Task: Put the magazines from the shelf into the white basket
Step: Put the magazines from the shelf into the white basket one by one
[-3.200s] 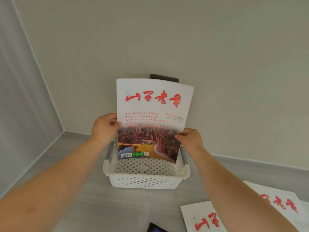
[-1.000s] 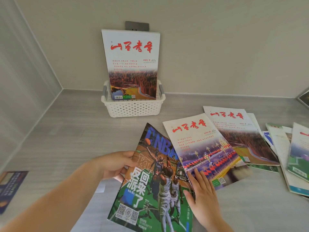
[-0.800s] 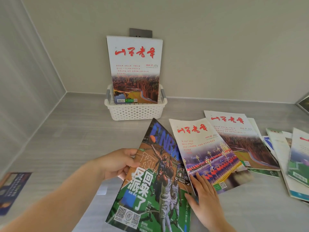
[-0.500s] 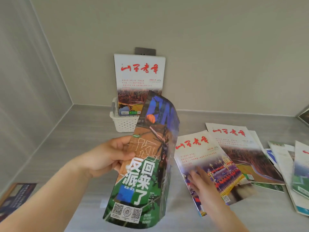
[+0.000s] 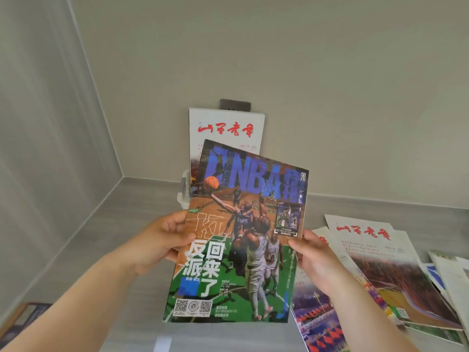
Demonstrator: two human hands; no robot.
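An NBA basketball magazine [image 5: 241, 240] is held upright above the shelf. My left hand [image 5: 162, 240] grips its left edge and my right hand [image 5: 312, 252] grips its right edge. Behind it a white magazine with red characters [image 5: 225, 128] stands in the white basket [image 5: 182, 191], of which only a sliver of the left rim shows. More magazines lie flat at the right: a red-title one [image 5: 380, 252] and another partly under my right arm [image 5: 319, 323].
The grey shelf surface [image 5: 106, 240] meets the left wall and back wall. A dark wall plate [image 5: 234, 105] sits behind the basket. A dark booklet [image 5: 22, 318] lies at the lower left. Further magazines overlap at the far right edge [image 5: 454, 278].
My left hand lifted the NBA magazine off the shelf and turned it upright in front of the basket. My right hand left the flat magazine and took the NBA magazine's right edge.
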